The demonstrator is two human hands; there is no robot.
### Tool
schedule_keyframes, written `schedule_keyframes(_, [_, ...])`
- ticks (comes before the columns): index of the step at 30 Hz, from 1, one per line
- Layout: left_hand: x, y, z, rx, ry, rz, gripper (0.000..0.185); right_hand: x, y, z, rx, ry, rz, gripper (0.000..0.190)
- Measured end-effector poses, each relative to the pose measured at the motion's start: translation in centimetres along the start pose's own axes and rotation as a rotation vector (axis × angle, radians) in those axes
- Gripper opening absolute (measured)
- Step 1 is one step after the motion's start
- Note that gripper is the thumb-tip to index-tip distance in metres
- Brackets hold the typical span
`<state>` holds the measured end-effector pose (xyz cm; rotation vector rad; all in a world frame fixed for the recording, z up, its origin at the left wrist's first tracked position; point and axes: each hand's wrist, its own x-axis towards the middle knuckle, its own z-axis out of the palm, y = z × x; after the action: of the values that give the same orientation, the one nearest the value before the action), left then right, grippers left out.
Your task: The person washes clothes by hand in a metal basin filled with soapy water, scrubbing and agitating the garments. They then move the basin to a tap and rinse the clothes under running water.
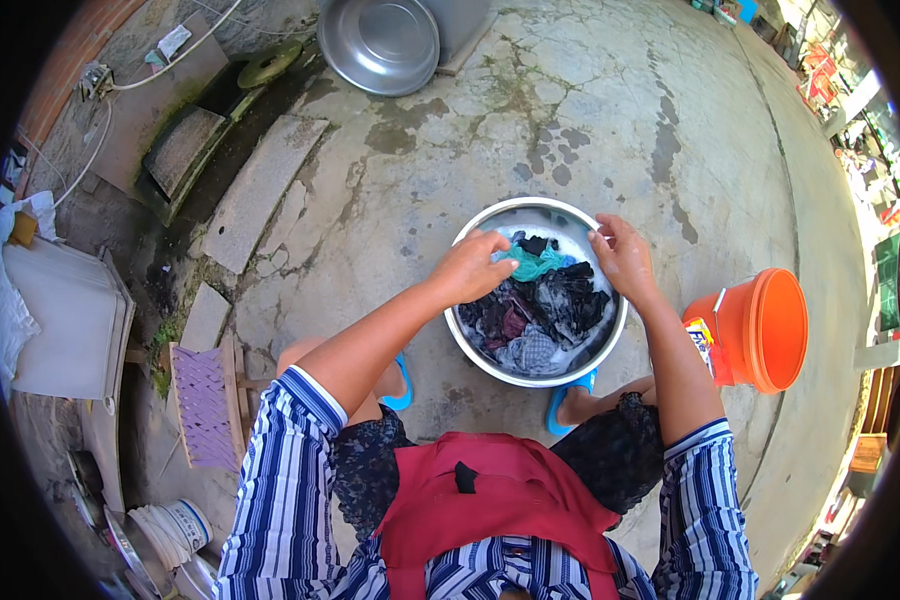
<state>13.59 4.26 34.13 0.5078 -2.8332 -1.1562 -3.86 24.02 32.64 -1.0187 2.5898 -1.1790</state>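
Note:
A round metal basin point(538, 379) stands on the concrete between my feet, holding wet clothes in soapy water. Among them are dark cloth point(566, 296), a grey checked cloth point(531, 351), a maroon piece point(514, 322) and a green mesh-like item point(534, 262). My left hand point(474, 266) hovers over the basin's left side with bent, parted fingers, close to the green item. Over the upper right rim is my right hand point(621, 255), fingers curled and thumb apart; nothing shows in it. Whether either hand touches the rim is unclear.
An orange bucket point(780, 330) lies on its side at right, a printed packet point(699, 346) against it. A large metal basin point(379, 41) leans at the top. Left are a stool with a purple woven seat point(204, 409), a concrete slab point(266, 195) and a white bucket point(184, 525).

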Motion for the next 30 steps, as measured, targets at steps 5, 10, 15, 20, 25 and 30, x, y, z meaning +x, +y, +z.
schedule_keyframes(5, [2.2, 3.9, -1.3, -0.118, 0.027, 0.044, 0.037, 1.2, -0.3, 0.8, -0.048, -0.100, -0.011, 0.037])
schedule_keyframes(10, [2.5, 4.0, -0.8, -0.107, 0.038, 0.092, 0.040, 1.3, -1.9, 1.4, -0.047, -0.168, -0.009, 0.037])
schedule_keyframes(15, [2.7, 4.7, -0.2, -0.119, 0.015, 0.102, 0.039, 0.4, -2.0, 1.2, -0.114, -0.214, -0.041, 0.038])
schedule_keyframes(20, [2.3, 5.2, -0.3, -0.118, -0.021, 0.075, 0.039, 0.2, -1.6, 1.2, -0.115, -0.201, -0.019, 0.038])
schedule_keyframes(25, [2.5, 5.4, -0.3, -0.138, -0.002, 0.061, 0.037, -0.4, -0.3, 0.8, -0.142, -0.183, 0.007, 0.038])
schedule_keyframes(30, [3.3, 4.6, 0.7, -0.176, 0.003, 0.062, 0.036, -0.7, 0.2, 1.0, -0.218, -0.257, -0.030, 0.039])
